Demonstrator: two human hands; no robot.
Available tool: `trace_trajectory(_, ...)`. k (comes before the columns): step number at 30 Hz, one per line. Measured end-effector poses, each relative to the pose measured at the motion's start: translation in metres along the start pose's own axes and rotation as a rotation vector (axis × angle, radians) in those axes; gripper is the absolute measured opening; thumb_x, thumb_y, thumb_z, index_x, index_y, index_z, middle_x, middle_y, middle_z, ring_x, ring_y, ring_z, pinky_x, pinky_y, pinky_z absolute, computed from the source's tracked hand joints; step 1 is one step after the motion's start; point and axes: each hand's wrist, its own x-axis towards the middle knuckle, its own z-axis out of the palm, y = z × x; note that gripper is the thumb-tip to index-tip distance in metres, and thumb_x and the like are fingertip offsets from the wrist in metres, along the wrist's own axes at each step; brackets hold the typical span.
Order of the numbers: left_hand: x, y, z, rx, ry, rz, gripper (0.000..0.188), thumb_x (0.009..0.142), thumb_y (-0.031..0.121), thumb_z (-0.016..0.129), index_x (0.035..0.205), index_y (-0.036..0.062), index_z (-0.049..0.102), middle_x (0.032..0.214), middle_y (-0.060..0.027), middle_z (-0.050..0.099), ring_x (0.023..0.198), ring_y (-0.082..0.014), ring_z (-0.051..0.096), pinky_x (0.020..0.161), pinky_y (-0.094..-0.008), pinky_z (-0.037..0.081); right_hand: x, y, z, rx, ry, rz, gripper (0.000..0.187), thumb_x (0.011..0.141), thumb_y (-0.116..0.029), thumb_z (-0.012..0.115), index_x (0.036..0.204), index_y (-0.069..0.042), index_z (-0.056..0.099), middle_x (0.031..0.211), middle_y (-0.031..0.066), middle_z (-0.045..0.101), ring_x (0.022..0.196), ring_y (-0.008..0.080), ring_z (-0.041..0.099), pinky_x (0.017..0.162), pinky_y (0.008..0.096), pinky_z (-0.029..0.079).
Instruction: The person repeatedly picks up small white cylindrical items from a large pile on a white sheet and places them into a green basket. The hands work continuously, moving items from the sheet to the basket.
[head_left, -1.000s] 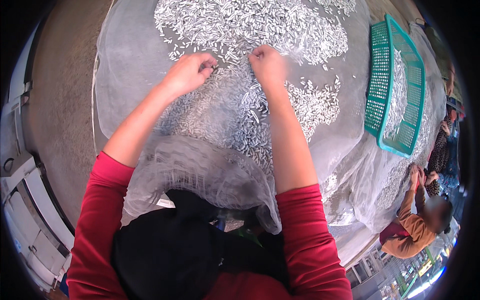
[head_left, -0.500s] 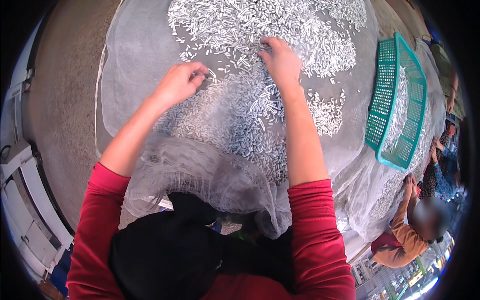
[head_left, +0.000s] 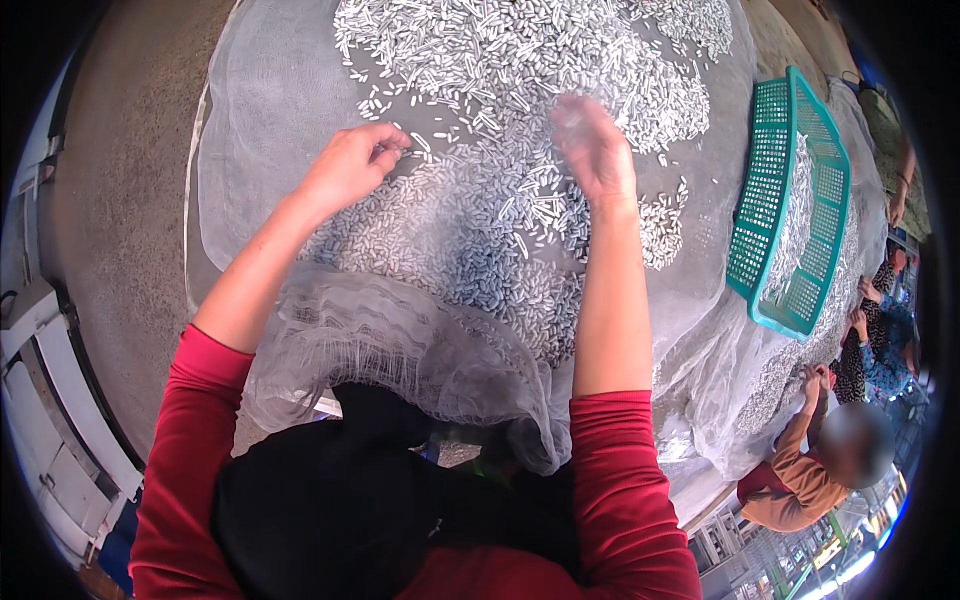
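Observation:
Small whitish, rod-shaped pieces (head_left: 480, 220) are spread in a thick layer over grey mesh netting (head_left: 270, 130). My left hand (head_left: 352, 165) hovers at the left edge of this layer, thumb and fingers curled together. Whatever lies between those fingertips, if anything, is too small to make out. A longer piece (head_left: 421, 143) lies just beside them. Over the right part of the layer is my right hand (head_left: 598, 155), palm turned partly inward, its fingers smeared by motion. Some longer pieces (head_left: 548, 208) lie to the left of its wrist.
A green plastic basket (head_left: 757, 215) holding more pale pieces stands to the right. Loose netting (head_left: 400, 310) bunches along the near edge. At the far right, a person in an orange-brown top (head_left: 790, 485) works with both hands by another spread of pieces.
My right hand has moved right and toward me, away from the middle of the pieces. The left hand has shifted slightly left, its fingers staying curled.

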Motion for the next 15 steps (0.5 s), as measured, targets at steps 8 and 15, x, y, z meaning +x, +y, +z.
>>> trace_trajectory(8,-0.001,0.007,0.001,-0.014,-0.017,-0.007,0.02,0.089,0.012,0.057,0.106,0.0049,0.065,0.098,-0.0087,0.069,0.087,-0.0197,0.065,0.079,-0.0328,0.05,0.019,0.026,0.035,-1.632,0.264,-0.394,0.018,0.077,-0.028,0.068,0.088,-0.013,0.069,0.082,0.0121,0.069,0.075,0.0264,0.065,0.068,0.0355,0.05)
trace_trajectory(15,-0.006,-0.001,-0.001,-0.029,0.004,-0.005,0.02,0.088,0.011,0.057,0.106,0.0047,0.064,0.097,-0.0089,0.069,0.086,-0.0199,0.065,0.079,-0.0328,0.05,-0.003,0.008,0.019,-0.204,0.123,0.06,0.016,0.082,-0.017,0.062,0.092,-0.004,0.062,0.083,0.0059,0.062,0.072,0.0198,0.06,0.058,0.0322,0.042)
